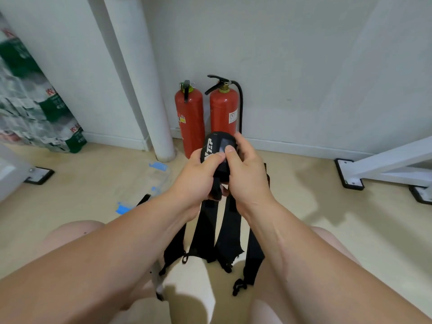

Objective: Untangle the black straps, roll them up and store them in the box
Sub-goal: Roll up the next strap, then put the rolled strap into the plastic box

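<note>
A pale floor [304, 206] meets a white wall; a clear box [149, 183] with blue clips lies left, two red extinguishers [223, 111] stand behind. The left hand [198, 176] and right hand [245, 174] both clasp one rolled black strap [216, 143], thumbs pressed on top. Four loose straps [205, 230] hang downward, lengthwise toward the person.

a rolled black strap [218, 148] with white lettering is held up; more black straps [228, 232] hang loose to the floor; a clear box [149, 183] lies left.
</note>
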